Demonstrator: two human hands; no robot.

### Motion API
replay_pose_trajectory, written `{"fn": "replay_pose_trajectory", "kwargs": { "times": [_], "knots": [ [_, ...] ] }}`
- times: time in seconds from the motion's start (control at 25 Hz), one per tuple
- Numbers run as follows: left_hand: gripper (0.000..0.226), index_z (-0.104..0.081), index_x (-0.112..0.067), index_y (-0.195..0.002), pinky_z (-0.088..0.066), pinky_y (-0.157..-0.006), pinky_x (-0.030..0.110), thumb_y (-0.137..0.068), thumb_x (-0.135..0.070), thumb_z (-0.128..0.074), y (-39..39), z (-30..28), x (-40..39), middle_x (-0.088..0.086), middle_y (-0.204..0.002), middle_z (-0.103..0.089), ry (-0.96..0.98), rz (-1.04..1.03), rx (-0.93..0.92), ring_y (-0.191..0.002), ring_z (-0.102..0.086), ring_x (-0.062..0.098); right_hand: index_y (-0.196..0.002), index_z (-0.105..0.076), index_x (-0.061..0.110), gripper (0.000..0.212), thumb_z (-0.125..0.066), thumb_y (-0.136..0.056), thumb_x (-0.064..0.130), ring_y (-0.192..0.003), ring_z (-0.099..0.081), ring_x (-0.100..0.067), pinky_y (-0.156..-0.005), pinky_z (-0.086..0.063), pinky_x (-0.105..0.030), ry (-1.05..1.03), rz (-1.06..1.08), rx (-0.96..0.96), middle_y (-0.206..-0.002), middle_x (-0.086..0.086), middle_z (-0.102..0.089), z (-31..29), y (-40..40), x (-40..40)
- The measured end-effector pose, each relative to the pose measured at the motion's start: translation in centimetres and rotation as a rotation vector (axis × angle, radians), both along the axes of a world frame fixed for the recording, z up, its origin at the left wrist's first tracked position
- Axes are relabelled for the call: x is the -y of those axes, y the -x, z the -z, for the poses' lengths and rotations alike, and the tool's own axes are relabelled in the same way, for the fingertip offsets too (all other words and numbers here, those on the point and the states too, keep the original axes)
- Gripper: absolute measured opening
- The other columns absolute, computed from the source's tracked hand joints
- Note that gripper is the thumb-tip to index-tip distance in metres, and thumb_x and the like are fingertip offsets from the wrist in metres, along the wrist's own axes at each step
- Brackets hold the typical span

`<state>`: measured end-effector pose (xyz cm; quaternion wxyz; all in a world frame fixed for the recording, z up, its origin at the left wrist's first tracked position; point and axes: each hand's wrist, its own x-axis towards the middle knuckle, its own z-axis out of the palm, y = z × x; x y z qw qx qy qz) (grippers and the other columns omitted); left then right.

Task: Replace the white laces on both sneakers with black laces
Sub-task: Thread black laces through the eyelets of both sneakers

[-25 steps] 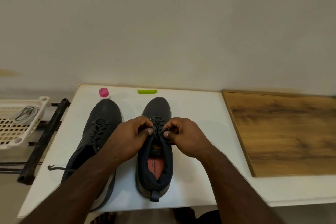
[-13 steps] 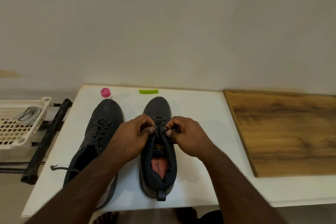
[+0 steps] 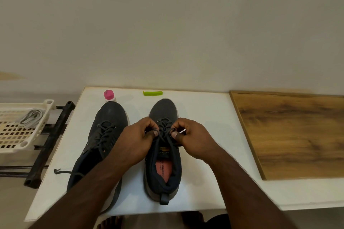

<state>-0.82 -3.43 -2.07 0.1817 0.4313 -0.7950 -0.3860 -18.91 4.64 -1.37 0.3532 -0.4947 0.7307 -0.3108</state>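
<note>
Two dark grey sneakers stand side by side on the white table (image 3: 204, 109), toes pointing away from me. The left sneaker (image 3: 109, 117) carries a black lace, with one loose end (image 3: 61, 171) trailing off its left side. Over the right sneaker (image 3: 163, 109), my left hand (image 3: 135, 141) and my right hand (image 3: 191, 139) each pinch a strand of its black lace (image 3: 164, 126) at the upper eyelets. The pale laces (image 3: 30, 117) lie in a basket off to the left.
A cream plastic basket (image 3: 20, 141) sits on a black metal rack (image 3: 50, 141) left of the table. A pink-capped bottle (image 3: 109, 95) and a green clip (image 3: 152, 92) lie at the table's far edge. A wooden board (image 3: 294, 132) covers the right side.
My view has shifted slightly, so the shoes sit a little further right in frame. Both hands stay pinched on the right sneaker's lace with barely any movement.
</note>
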Motion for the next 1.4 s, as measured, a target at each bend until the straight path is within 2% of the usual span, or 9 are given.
{"fn": "replay_pose_trajectory", "kwargs": {
  "times": [0.28, 0.48, 0.6, 0.72, 0.84, 0.96, 1.04, 1.28, 1.4],
  "knots": [
    [0.008, -0.062, -0.035, -0.098, -0.052, -0.072, 0.018, -0.092, -0.032, -0.066, -0.7, -0.1, 0.4, -0.012, -0.088, -0.068, -0.115, -0.006, -0.036, -0.08, -0.064, -0.003, -0.088, -0.065, 0.016, 0.011, -0.074, -0.088, 0.01, -0.077, -0.07, -0.018, -0.071, -0.062, -0.034, 0.016, 0.061, 0.14, -0.089, -0.005, -0.07, -0.9, 0.8, -0.2],
    [0.01, -0.066, -0.036, -0.094, -0.047, -0.071, 0.02, -0.092, -0.027, -0.068, -1.7, -0.4, 0.8, -0.014, -0.085, -0.069, -0.166, 0.102, 0.017, -0.08, -0.063, -0.003, -0.084, -0.066, 0.014, 0.017, -0.083, -0.082, 0.018, -0.066, -0.061, -0.004, -0.061, -0.048, -0.019, -0.165, -0.125, 0.173, -0.078, 0.001, -0.068, -1.6, 1.7, -0.8],
    [0.018, -0.067, -0.038, -0.096, -0.048, -0.071, 0.021, -0.093, -0.02, -0.066, -1.9, -0.9, 1.0, -0.02, -0.083, -0.068, -0.188, 0.16, 0.049, -0.075, -0.064, -0.002, -0.085, -0.071, 0.014, 0.011, -0.08, -0.083, 0.007, -0.063, -0.063, -0.001, -0.056, -0.047, -0.012, -0.166, -0.144, 0.212, -0.078, 0.0, -0.069, -1.6, 1.9, -0.8],
    [0.028, -0.068, -0.041, -0.099, -0.042, -0.063, 0.013, -0.096, -0.015, -0.057, -2.4, -1.3, 1.4, -0.03, -0.073, -0.062, -0.119, 0.217, 0.144, -0.066, -0.06, -0.006, -0.09, -0.073, 0.009, 0.01, -0.074, -0.086, 0.0, -0.068, -0.065, -0.007, -0.06, -0.051, -0.014, -0.212, -0.153, 0.167, -0.077, -0.003, -0.069, -1.5, 2.4, -0.9],
    [0.025, -0.066, -0.038, -0.09, -0.04, -0.052, 0.008, -0.094, -0.016, -0.054, -2.3, -1.3, 1.4, -0.021, -0.069, -0.063, -0.092, 0.196, 0.196, -0.061, -0.058, -0.007, -0.094, -0.072, 0.01, 0.014, -0.07, -0.086, -0.002, -0.064, -0.063, -0.006, -0.059, -0.052, -0.017, -0.27, -0.152, 0.13, -0.079, -0.003, -0.068, -1.2, 2.6, -1.2],
    [0.011, -0.064, -0.037, -0.094, -0.044, -0.065, 0.01, -0.095, -0.027, -0.06, -2.1, -1.2, 1.0, -0.018, -0.091, -0.066, -0.132, 0.192, 0.156, -0.079, -0.061, -0.009, -0.092, -0.072, 0.014, 0.01, -0.072, -0.086, 0.007, -0.061, -0.063, -0.007, -0.055, -0.049, -0.017, -0.236, -0.125, 0.196, -0.085, -0.006, -0.07, -1.4, 2.3, -0.9],
    [0.009, -0.063, -0.039, -0.094, -0.047, -0.071, 0.016, -0.095, -0.029, -0.061, -2.3, -1.3, 1.2, -0.017, -0.087, -0.067, -0.134, 0.203, 0.156, -0.081, -0.062, -0.006, -0.089, -0.074, 0.015, 0.002, -0.075, -0.088, 0.014, -0.064, -0.061, -0.01, -0.058, -0.052, -0.02, -0.2, -0.128, 0.175, -0.084, -0.008, -0.07, -1.4, 2.1, -0.8],
    [0.009, -0.063, -0.032, -0.089, -0.042, -0.062, 0.015, -0.091, -0.024, -0.061, -2.1, -1.1, 1.0, -0.011, -0.079, -0.068, -0.049, 0.183, 0.246, -0.074, -0.061, -0.002, -0.087, -0.071, 0.013, 0.005, -0.07, -0.092, 0.014, -0.069, -0.062, -0.009, -0.069, -0.058, -0.027, -0.288, -0.173, 0.074, -0.078, 0.0, -0.067, -1.0, 2.6, -1.2],
    [0.008, -0.062, -0.036, -0.093, -0.044, -0.065, 0.017, -0.094, -0.029, -0.06, -2.1, -1.4, 0.9, -0.013, -0.084, -0.066, -0.077, 0.186, 0.166, -0.077, -0.06, -0.004, -0.092, -0.073, 0.014, 0.004, -0.074, -0.089, 0.018, -0.064, -0.06, -0.002, -0.058, -0.05, -0.017, -0.207, -0.124, 0.171, -0.076, 0.005, -0.067, -1.2, 2.2, -0.9]
  ]
}}
